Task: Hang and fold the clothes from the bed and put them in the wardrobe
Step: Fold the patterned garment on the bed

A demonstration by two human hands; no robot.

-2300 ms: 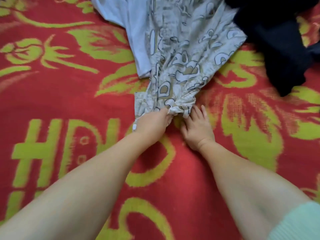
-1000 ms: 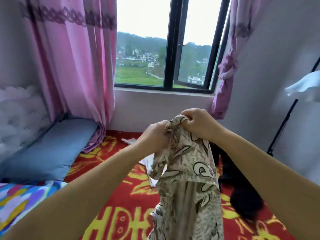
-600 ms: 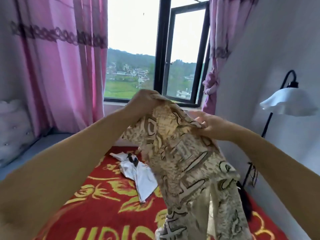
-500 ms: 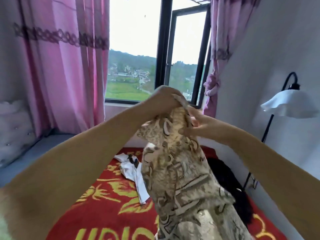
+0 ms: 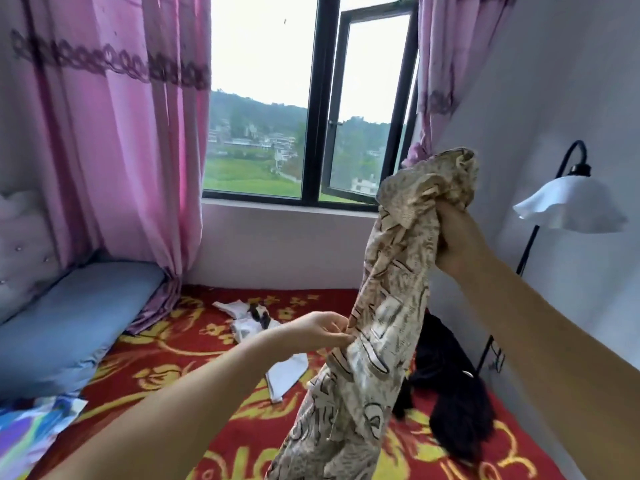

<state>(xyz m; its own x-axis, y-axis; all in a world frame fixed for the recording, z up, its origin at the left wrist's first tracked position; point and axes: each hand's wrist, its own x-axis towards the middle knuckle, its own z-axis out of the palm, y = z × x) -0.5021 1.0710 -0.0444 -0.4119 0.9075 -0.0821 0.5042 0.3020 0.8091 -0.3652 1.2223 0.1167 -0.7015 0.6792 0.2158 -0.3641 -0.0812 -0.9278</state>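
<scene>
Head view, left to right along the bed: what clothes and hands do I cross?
Blue pillow → white garment → left hand → patterned garment → black garment.

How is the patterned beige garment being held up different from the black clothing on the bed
The patterned beige garment hangs in the air, bunched at the top in the right hand and pinched lower down by the left hand; the black clothing lies untouched in a heap on the red and yellow bedcover. The beige garment is printed and drawn long; the black clothing is plain and crumpled. Both are unfolded.
</scene>
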